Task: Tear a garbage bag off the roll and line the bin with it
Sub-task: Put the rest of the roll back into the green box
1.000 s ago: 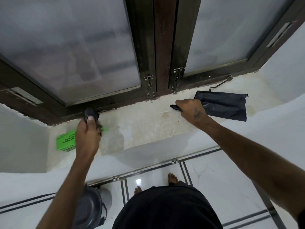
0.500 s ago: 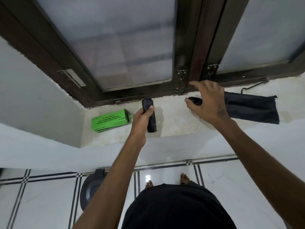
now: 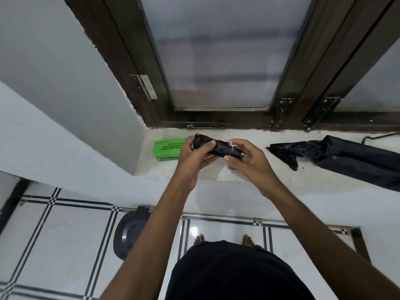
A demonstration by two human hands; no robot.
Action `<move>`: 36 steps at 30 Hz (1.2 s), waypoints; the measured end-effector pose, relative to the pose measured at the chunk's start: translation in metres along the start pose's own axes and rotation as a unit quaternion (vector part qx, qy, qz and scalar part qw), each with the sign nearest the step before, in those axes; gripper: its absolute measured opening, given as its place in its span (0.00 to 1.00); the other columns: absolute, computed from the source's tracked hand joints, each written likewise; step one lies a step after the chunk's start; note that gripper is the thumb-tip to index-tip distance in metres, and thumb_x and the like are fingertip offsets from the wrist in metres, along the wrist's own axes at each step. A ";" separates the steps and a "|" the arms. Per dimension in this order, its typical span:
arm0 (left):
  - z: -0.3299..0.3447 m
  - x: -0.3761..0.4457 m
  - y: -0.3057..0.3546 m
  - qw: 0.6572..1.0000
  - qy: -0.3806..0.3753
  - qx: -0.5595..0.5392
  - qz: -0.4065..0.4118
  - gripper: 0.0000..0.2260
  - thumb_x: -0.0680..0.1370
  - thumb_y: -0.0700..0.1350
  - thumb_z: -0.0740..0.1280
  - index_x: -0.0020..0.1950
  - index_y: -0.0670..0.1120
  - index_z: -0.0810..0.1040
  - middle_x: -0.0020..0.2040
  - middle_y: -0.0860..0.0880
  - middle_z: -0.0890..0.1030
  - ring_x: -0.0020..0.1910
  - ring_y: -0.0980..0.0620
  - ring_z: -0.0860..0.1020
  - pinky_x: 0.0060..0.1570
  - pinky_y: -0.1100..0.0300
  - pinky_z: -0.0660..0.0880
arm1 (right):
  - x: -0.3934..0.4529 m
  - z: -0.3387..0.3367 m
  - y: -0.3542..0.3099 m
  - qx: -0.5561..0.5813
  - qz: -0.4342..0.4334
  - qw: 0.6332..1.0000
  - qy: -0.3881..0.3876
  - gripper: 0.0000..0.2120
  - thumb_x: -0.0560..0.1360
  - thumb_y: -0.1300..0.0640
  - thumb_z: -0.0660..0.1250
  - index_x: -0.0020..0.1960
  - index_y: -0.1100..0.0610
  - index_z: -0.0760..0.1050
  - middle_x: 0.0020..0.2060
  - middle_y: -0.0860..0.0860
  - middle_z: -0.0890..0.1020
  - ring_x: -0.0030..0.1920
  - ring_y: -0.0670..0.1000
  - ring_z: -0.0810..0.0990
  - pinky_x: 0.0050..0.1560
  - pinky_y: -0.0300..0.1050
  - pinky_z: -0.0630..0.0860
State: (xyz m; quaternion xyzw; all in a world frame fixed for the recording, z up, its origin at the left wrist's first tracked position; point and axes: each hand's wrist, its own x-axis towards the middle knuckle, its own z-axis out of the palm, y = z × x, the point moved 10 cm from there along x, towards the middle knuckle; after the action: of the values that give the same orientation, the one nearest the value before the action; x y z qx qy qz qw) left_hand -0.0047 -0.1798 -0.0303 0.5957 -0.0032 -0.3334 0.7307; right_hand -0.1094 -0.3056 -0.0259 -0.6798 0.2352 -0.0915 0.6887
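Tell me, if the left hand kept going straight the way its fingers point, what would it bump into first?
Probably the green box on the sill, just beyond the left hand, which grips the black bag roll. Depth is hard to judge here.

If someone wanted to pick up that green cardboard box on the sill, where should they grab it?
Probably across the long sides of the green cardboard box, coming from above: it lies flat on the pale stone sill, with its right end hidden behind the left hand.

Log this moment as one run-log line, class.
stage: roll in hand, nothing torn off | left hand: grips garbage bag roll | right hand: at roll's white tie | bin: unlined
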 end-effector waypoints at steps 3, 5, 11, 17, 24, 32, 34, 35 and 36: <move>-0.012 -0.001 0.012 0.993 -0.011 0.105 0.048 0.07 0.77 0.39 0.71 0.54 0.43 0.76 0.52 0.44 0.82 0.52 0.48 0.83 0.55 0.54 0.81 | 0.004 -0.003 0.001 0.015 0.001 0.999 0.038 0.15 0.70 0.63 0.76 0.56 0.55 0.79 0.50 0.52 0.84 0.46 0.52 0.83 0.52 0.60 0.80; -0.024 -0.007 0.034 0.944 0.011 0.275 0.182 0.07 0.78 0.42 0.70 0.55 0.44 0.80 0.52 0.48 0.83 0.53 0.52 0.81 0.54 0.60 0.79 | 0.004 -0.006 0.002 -0.006 0.001 0.999 0.048 0.15 0.69 0.65 0.76 0.54 0.56 0.80 0.48 0.53 0.84 0.45 0.50 0.83 0.50 0.55 0.81; -0.057 0.001 0.059 0.752 0.067 0.577 0.312 0.18 0.77 0.39 0.66 0.67 0.46 0.76 0.66 0.45 0.77 0.67 0.43 0.71 0.67 0.50 0.69 | 0.006 -0.015 0.024 -0.136 0.020 0.986 0.099 0.12 0.69 0.62 0.77 0.50 0.50 0.81 0.43 0.46 0.84 0.45 0.52 0.83 0.47 0.48 0.82; -0.079 0.036 0.033 0.686 0.037 0.706 0.173 0.31 0.73 0.50 0.73 0.75 0.51 0.68 0.71 0.46 0.71 0.74 0.42 0.63 0.72 0.35 0.61 | 0.014 -0.020 0.021 -0.167 0.020 0.970 0.177 0.11 0.70 0.58 0.76 0.51 0.51 0.81 0.42 0.44 0.83 0.44 0.46 0.82 0.43 0.40 0.78; -0.070 0.025 0.039 0.705 0.043 0.668 0.235 0.28 0.70 0.46 0.77 0.69 0.49 0.75 0.63 0.46 0.78 0.66 0.43 0.70 0.59 0.52 0.73 | 0.030 -0.007 0.005 -0.129 -0.018 0.979 0.158 0.14 0.67 0.63 0.77 0.49 0.48 0.83 0.42 0.40 0.83 0.44 0.43 0.78 0.48 0.46 0.80; -0.051 0.019 0.038 0.731 0.002 0.636 0.247 0.28 0.70 0.50 0.77 0.69 0.52 0.74 0.62 0.49 0.78 0.62 0.46 0.72 0.55 0.54 0.73 | 0.044 0.004 0.007 0.026 0.007 0.994 0.105 0.17 0.70 0.68 0.74 0.55 0.56 0.74 0.46 0.53 0.85 0.44 0.47 0.81 0.37 0.35 0.77; -0.043 0.017 0.040 0.730 -0.004 0.633 0.258 0.28 0.70 0.50 0.77 0.69 0.52 0.75 0.62 0.49 0.78 0.61 0.46 0.72 0.54 0.55 0.73 | 0.047 0.012 0.018 0.057 0.031 0.992 0.113 0.16 0.72 0.68 0.73 0.52 0.57 0.69 0.45 0.57 0.85 0.44 0.51 0.83 0.40 0.40 0.79; -0.040 0.017 0.041 0.729 -0.004 0.634 0.261 0.28 0.70 0.49 0.77 0.69 0.51 0.75 0.62 0.48 0.78 0.61 0.46 0.72 0.54 0.55 0.73 | 0.049 0.015 0.021 0.045 0.025 0.991 0.122 0.12 0.73 0.66 0.73 0.50 0.59 0.71 0.45 0.58 0.84 0.46 0.54 0.84 0.41 0.42 0.79; -0.039 0.017 0.041 0.729 -0.003 0.633 0.260 0.28 0.70 0.49 0.77 0.69 0.50 0.75 0.62 0.48 0.79 0.61 0.46 0.73 0.54 0.56 0.72 | 0.050 0.019 0.022 0.005 0.013 0.992 0.122 0.06 0.74 0.64 0.72 0.47 0.59 0.75 0.45 0.57 0.84 0.48 0.55 0.84 0.43 0.44 0.79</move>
State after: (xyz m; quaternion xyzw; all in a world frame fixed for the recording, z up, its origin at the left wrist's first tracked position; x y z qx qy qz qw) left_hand 0.0443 -0.1517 -0.0127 0.8948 -0.3708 -0.0531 0.2429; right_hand -0.0617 -0.3097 -0.0582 -0.6569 0.3255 -0.1662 0.6594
